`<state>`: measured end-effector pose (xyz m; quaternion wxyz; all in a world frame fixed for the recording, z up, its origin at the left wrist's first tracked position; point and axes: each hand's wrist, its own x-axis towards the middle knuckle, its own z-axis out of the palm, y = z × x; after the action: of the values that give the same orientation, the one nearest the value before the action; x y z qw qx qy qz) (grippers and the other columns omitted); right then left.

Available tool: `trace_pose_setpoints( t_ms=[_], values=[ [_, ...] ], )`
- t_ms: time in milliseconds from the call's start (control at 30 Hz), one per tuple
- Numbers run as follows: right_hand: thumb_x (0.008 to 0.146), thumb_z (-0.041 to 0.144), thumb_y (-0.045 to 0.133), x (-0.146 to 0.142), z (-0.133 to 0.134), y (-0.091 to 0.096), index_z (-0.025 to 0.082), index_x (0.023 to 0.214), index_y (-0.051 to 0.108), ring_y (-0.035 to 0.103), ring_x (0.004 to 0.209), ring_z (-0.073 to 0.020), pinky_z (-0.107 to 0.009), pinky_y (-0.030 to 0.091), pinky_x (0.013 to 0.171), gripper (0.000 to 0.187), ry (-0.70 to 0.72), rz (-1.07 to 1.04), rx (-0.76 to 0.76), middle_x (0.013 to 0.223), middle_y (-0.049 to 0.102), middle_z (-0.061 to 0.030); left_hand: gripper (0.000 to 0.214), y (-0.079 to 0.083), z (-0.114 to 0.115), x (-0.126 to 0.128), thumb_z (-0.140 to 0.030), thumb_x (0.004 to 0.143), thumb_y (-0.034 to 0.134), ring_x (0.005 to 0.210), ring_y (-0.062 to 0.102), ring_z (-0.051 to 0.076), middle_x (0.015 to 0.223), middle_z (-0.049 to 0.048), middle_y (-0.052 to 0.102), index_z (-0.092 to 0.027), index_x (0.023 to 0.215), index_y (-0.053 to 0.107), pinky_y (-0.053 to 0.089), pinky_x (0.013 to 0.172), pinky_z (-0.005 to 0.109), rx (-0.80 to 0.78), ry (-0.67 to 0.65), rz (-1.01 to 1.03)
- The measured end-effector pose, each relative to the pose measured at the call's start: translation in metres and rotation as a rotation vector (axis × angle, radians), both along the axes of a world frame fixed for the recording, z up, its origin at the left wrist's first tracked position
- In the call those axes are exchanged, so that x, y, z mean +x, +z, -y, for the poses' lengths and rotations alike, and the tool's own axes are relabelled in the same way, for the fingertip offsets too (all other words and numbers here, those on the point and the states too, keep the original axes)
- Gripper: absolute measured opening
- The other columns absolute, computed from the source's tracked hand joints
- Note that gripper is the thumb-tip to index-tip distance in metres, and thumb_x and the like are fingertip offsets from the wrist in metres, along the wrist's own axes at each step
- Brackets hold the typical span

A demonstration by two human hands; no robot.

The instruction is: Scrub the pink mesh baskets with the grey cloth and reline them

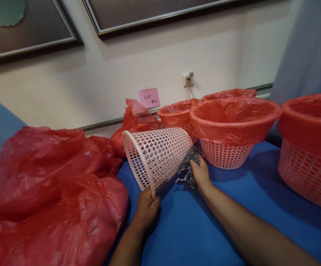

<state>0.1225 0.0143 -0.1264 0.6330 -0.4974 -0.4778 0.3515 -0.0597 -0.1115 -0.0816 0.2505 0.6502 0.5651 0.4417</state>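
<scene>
A pale pink plastic basket (pixel 160 151) with round holes lies tilted on its side above the blue surface, its open mouth facing left. My left hand (pixel 146 208) grips the rim at the lower edge of that mouth, thumb outside. Against the base of the basket, my right hand (pixel 200 170) presses a crumpled dark grey cloth (pixel 188 166) with frayed white threads hanging from it. The fingers of my right hand are closed round the cloth and partly hidden by it.
Large red plastic bags (pixel 55 199) are heaped on the left, with another red bag (pixel 137 118) behind. Bag-lined baskets (pixel 227 151) stand at the right on the blue-covered table (pixel 177 229). A pink note (pixel 149 97) and a socket (pixel 188 80) are on the wall.
</scene>
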Motion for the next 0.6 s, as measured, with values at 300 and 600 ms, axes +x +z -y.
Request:
trace_pose_setpoints(
  t_ms=[300, 600],
  values=[
    [0.077, 0.016, 0.062, -0.001, 0.076, 0.042, 0.025, 0.133, 0.062, 0.044, 0.142, -0.0308, -0.046, 0.046, 0.113, 0.057, 0.519, 0.485, 1.023, 0.162, 0.026, -0.0112, 0.029, -0.005, 0.004, -0.001, -0.027, 0.077, 0.071, 0.097, 0.073, 0.03, 0.103, 0.0059, 0.079, -0.02, 0.104, 0.078, 0.059, 0.087, 0.036, 0.035, 0.033, 0.019],
    [0.082, 0.022, 0.058, -0.002, 0.036, 0.015, 0.022, 0.13, 0.066, 0.049, 0.138, -0.0301, -0.049, 0.044, 0.115, 0.048, 0.166, 0.327, 0.56, 0.149, 0.045, -0.0146, 0.045, -0.006, 0.006, -0.001, -0.04, 0.079, 0.075, 0.111, 0.07, 0.033, 0.115, 0.0142, 0.077, -0.012, 0.115, 0.076, 0.054, 0.103, 0.046, 0.043, 0.169, 0.388]
  ],
)
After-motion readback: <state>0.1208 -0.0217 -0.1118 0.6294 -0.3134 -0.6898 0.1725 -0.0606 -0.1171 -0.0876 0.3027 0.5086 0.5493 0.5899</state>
